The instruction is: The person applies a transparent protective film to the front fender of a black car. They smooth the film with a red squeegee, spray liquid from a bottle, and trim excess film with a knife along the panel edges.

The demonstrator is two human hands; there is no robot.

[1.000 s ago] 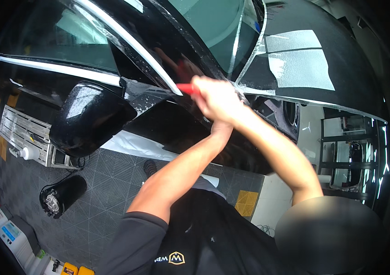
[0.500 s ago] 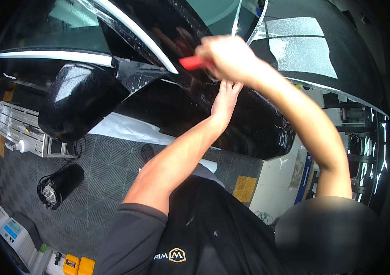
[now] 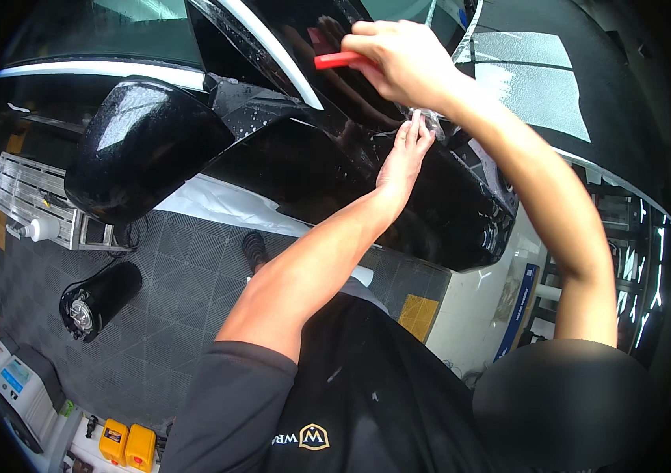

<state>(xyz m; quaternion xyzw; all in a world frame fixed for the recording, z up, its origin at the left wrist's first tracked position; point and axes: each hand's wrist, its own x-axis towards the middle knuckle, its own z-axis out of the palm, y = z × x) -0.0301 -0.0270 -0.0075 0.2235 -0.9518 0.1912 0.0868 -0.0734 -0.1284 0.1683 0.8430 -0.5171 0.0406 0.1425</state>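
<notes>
Here's your right hand point(image 3: 410, 63), fingers wrapped round the red tool point(image 3: 339, 60), over the glossy black car panel point(image 3: 359, 98). Your left hand point(image 3: 406, 150) sits just below, fingers straight, nearly together. Contact's hard to judge; use a steady wrist, even pressure, left fingertips clear.

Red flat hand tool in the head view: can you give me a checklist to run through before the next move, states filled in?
1. Red flat hand tool gripped in the right hand: ok.
2. Left hand clear of the tool: ok, it reaches in below the right hand.
3. Left fingers pinching the crumpled clear film: cannot tell.
4. Tool touching the glossy black car body: cannot tell.
5. Rounded black side mirror clear of both hands: ok.
6. Dark mirror base free of pale spots: not ok.
</notes>
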